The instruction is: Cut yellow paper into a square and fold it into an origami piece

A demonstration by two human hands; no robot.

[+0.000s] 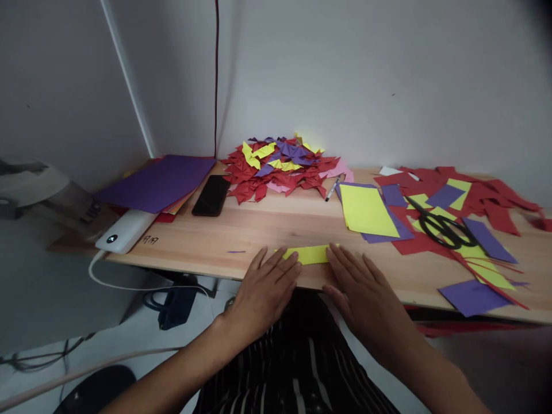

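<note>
A narrow folded strip of yellow paper (pixel 313 254) lies flat near the table's front edge. Over its left end my left hand (pixel 271 282) rests with the fingers stretched out. The fingertips of my right hand (pixel 360 287) press on the strip's right end, its fingers flat and the thumb apart. Both ends of the strip are partly covered by my fingers. Beyond it, to the right, a yellow sheet (pixel 368 210) lies on top of purple paper (pixel 403 227).
A heap of folded red, purple and yellow paper pieces (pixel 280 164) stands against the wall. Black scissors (pixel 444 227) lie among paper scraps at the right. A phone (pixel 211 195), a pen (pixel 332 188), a white power bank (pixel 127 230) and a purple sheet stack (pixel 159 181) are also on the table.
</note>
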